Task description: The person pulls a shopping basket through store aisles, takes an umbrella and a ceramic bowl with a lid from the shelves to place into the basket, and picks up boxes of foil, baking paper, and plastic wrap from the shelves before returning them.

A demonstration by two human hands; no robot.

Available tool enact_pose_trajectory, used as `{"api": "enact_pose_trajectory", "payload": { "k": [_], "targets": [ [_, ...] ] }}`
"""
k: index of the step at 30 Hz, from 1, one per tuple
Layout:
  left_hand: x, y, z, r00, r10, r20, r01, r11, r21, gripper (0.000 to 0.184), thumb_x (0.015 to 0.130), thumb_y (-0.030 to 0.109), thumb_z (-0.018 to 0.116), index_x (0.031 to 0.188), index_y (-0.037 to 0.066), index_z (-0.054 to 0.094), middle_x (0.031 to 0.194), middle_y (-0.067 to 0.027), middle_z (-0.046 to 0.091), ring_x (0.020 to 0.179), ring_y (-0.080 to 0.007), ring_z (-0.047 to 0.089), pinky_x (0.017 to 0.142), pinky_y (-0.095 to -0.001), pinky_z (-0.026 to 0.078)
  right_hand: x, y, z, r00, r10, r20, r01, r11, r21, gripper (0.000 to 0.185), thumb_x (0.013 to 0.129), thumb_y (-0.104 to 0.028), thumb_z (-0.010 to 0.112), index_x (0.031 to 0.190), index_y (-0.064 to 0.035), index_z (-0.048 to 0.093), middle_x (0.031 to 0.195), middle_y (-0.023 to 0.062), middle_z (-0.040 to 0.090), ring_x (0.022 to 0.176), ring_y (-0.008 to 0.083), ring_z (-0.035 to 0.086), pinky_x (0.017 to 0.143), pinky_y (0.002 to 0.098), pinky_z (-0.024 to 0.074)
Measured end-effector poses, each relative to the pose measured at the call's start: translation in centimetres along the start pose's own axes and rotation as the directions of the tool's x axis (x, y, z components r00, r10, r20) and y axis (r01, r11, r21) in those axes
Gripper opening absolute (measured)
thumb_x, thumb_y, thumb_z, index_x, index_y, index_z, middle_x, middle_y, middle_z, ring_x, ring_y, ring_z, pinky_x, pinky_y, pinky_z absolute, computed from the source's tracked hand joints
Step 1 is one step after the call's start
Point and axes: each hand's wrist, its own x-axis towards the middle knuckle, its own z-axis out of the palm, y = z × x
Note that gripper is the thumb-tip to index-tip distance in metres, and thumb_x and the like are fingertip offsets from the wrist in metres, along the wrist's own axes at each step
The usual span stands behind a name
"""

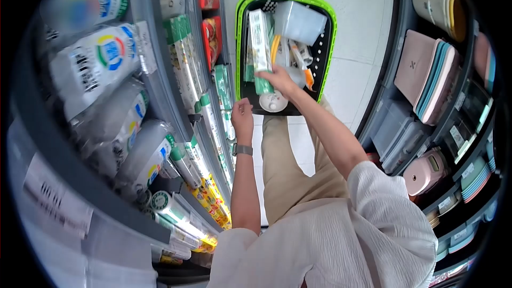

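My right hand point(278, 81) grips the lower end of a long green-and-white box point(260, 37), its thumb and fingers around the green part. The box lies lengthwise over the left side of a black shopping basket point(332, 48) with a bright green rim. Below that hand, at the basket's near end, sits a white round bowl-like item point(272, 102). A translucent plastic container point(301, 22) fills the far right of the basket, with an orange-and-white packet point(298, 56) nearer me. My left hand point(242, 112) is beside the basket's near left corner, fingers curled, nothing visible in them.
On the left, shelves hold bagged rolls point(101, 58), long green-and-white boxes point(184, 58), red packs point(212, 40) and yellow patterned boxes point(210, 197). Shelving on the right carries pink and teal trays point(426, 74), grey containers point(392, 128) and a pink case point(425, 173). The aisle floor point(362, 26) is pale tile.
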Motion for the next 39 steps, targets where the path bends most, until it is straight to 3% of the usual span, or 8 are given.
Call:
{"api": "enact_pose_trajectory", "payload": {
  "k": [5,11,15,18,24,29,33,39],
  "targets": [
    [-3.9,7.2,-0.1,0.996,0.085,0.018,-0.083,0.991,-0.106,0.026,0.104,0.022,0.062,0.118,0.0,0.064,0.115,-0.0111,0.071,0.096,-0.0185,0.071,0.077,-0.0296,0.055,-15.1,-3.8,-2.8,0.978,-0.006,0.208,0.029,0.994,-0.108,0.048,0.088,-0.023,0.077,0.127,0.0012,0.062,0.11,0.0067,0.069,0.099,0.0129,0.065,0.087,0.0301,0.0527],
    [-12.1,17.0,-0.8,0.996,0.055,0.071,-0.026,0.931,-0.364,0.051,0.108,0.039,0.051,0.142,0.001,0.046,0.133,-0.0165,0.062,0.11,-0.0233,0.067,0.09,-0.0352,0.053,-31.1,-10.0,-8.0,0.899,0.065,0.433,0.085,0.944,-0.319,0.054,0.086,-0.025,0.077,0.131,-0.0028,0.058,0.113,0.007,0.066,0.105,0.0152,0.061,0.091,0.0312,0.0505],
    [-16.7,19.0,-0.9,0.992,0.129,-0.018,-0.102,0.686,-0.721,0.048,0.108,0.034,0.055,0.141,0.0,0.049,0.125,-0.0101,0.064,0.11,-0.0184,0.064,0.095,-0.0326,0.05,-37.7,-13.9,-12.1,0.815,0.099,0.571,0.293,0.78,-0.553,0.054,0.085,-0.026,0.077,0.131,-0.004,0.061,0.115,0.0068,0.066,0.104,0.0176,0.061,0.093,0.0335,0.0495],
    [-21.2,19.8,-1.7,0.964,0.266,0.013,-0.237,0.882,-0.408,0.032,0.108,0.026,0.057,0.123,-0.001,0.065,0.118,-0.0059,0.068,0.113,-0.0127,0.061,0.1,-0.0273,0.047,-41.0,-16.3,-14.9,0.858,0.064,0.51,0.295,0.751,-0.591,0.046,0.084,-0.03,0.077,0.121,-0.0034,0.067,0.105,0.0059,0.069,0.096,0.0149,0.061,0.088,0.0307,0.0496],
    [-29.9,23.4,-2.8,0.899,0.422,-0.119,-0.424,0.77,-0.477,0.03,0.106,0.016,0.061,0.13,-0.002,0.059,0.118,-0.0093,0.07,0.108,-0.0116,0.064,0.095,-0.0254,0.049,-44.8,-19.5,-20.4,0.943,-0.177,0.283,0.319,0.724,-0.612,0.033,0.089,-0.027,0.076,0.111,-0.0035,0.071,0.092,0.0018,0.068,0.083,0.0083,0.06,0.071,0.0277,0.0493],
    [-37.9,28.2,-4.2,0.787,0.582,-0.205,-0.606,0.664,-0.439,0.031,0.101,0.001,0.063,0.13,-0.003,0.055,0.123,-0.0134,0.069,0.112,-0.0143,0.065,0.098,-0.0277,0.051,-45.6,-25.8,-17.4,0.744,-0.652,0.151,0.669,0.729,-0.148,0.041,0.095,-0.023,0.076,0.128,-0.0032,0.063,0.098,0.0025,0.066,0.08,0.0084,0.058,0.064,0.0259,0.0457],
    [-42.7,29.4,-4.9,0.715,0.589,-0.376,-0.697,0.641,-0.322,0.033,0.1,0.001,0.065,0.131,-0.002,0.052,0.124,-0.0149,0.069,0.113,-0.0159,0.065,0.098,-0.0291,0.053,-45.9,-28.6,-13.2,0.691,-0.695,0.201,0.708,0.706,0.01,0.047,0.097,-0.024,0.074,0.136,-0.0013,0.058,0.102,0.0025,0.065,0.079,0.0086,0.057,0.063,0.0259,0.0454],
    [-49.6,28.2,-4.9,0.693,0.419,-0.586,-0.628,0.75,-0.207,0.034,0.105,0.018,0.062,0.132,0.002,0.05,0.12,-0.0152,0.069,0.074,-0.0107,0.07,0.049,-0.018,0.043,-48.7,-30.6,-6.7,0.644,-0.672,0.367,0.661,0.729,0.175,0.049,0.105,-0.025,0.061,0.148,-0.0035,0.051,0.105,0.003,0.065,0.085,0.0085,0.057,0.072,0.0272,0.0472]
  ]
}}
